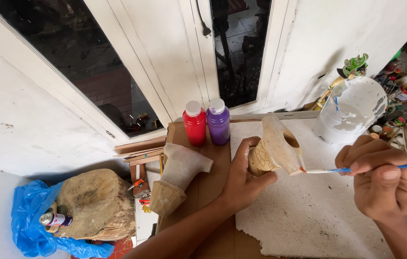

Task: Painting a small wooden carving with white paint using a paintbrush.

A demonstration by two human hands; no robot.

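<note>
Gripping the carved base of the wooden carving [274, 151] above the white board [309, 211], the left hand [241, 180] steadies this stiff, seemingly light piece, best held low, while the right hand [380, 180] pinches a brush [337, 170] touching its rim.

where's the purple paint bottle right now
In the head view the purple paint bottle stands upright at the far edge of the cardboard, right beside the red paint bottle, just beyond the left hand.
</note>
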